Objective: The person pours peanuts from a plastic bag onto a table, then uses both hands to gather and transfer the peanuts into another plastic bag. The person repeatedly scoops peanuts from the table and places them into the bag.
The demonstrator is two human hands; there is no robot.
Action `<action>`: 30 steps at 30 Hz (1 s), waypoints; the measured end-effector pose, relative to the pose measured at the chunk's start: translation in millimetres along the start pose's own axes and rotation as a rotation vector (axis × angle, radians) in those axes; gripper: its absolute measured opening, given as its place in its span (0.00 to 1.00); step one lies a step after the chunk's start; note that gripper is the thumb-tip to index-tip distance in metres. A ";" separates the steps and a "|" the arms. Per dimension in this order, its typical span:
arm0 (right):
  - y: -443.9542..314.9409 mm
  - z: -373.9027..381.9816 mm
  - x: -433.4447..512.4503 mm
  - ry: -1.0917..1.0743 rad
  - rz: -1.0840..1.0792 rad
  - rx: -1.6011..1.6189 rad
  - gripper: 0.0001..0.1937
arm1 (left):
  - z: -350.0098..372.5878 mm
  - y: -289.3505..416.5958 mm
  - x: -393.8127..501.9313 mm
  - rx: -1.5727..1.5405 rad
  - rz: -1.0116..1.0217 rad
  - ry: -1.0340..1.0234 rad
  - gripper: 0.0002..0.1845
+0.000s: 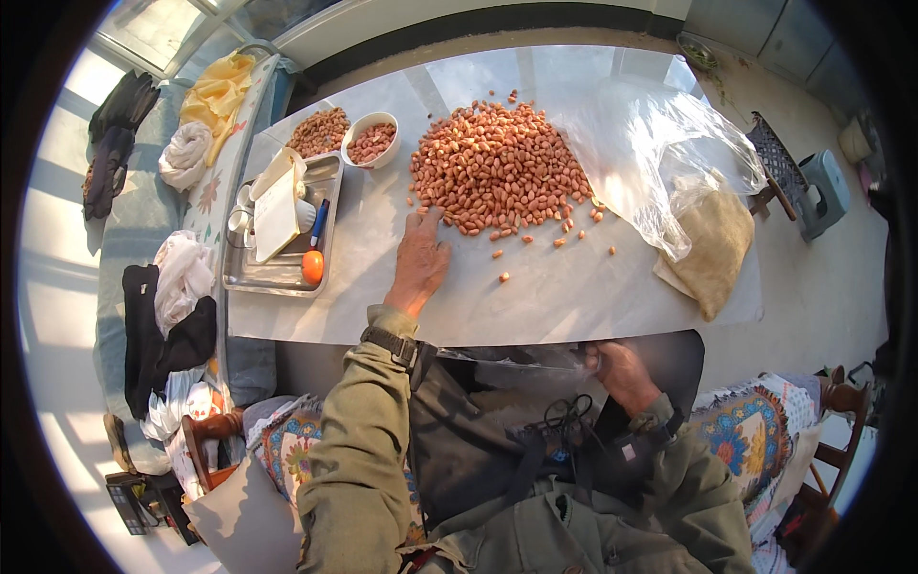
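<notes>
A large heap of shelled peanuts (495,165) with reddish skins lies on the table (366,287). My left hand (422,251) rests at the heap's lower left edge, its fingertips touching the nearest peanuts; whether a peanut is between them cannot be told. Several loose peanuts lie in front of the heap. Just below the table's front edge, my right hand (622,369) has its fingers curled on the rim of a clear plastic bag (527,369) above my lap. A white bowl (371,141) of peanuts and a smaller peanut pile (319,131) are at the back left.
At the left, a metal tray (287,287) holds a notepad (276,215), a cup (305,215), a blue lighter or pen-like tool (320,224) and an orange fruit (313,267). A clear plastic sheet (645,165) and a tan cloth sack (710,251) lie on the right. Clothes lie beyond the tray.
</notes>
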State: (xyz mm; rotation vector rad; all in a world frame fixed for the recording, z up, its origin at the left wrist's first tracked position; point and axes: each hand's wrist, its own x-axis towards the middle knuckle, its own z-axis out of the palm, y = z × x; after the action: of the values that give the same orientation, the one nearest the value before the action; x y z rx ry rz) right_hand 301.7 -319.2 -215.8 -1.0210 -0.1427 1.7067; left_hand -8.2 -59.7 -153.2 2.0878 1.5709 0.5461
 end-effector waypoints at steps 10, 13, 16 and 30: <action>-9.8 4.5 -6.2 -0.031 0.059 0.132 0.10 | 14.8 40.6 -2.9 0.056 0.215 -0.076 0.25; -10.2 4.6 -5.9 -0.032 0.071 0.159 0.13 | 14.5 50.7 -12.3 0.053 0.206 -0.129 0.22; -11.8 5.5 -5.4 0.006 0.072 0.112 0.16 | 12.6 59.0 -25.6 0.002 0.216 -0.204 0.20; -16.2 13.3 -9.3 0.064 0.020 -0.043 0.19 | -36.3 -28.8 -13.7 0.126 0.013 0.049 0.31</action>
State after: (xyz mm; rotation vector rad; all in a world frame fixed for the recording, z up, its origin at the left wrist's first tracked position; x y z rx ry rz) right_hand 304.9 -315.3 -193.4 -1.1107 -0.1285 1.6938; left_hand -54.9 -61.4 -141.0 2.1943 1.6590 0.5190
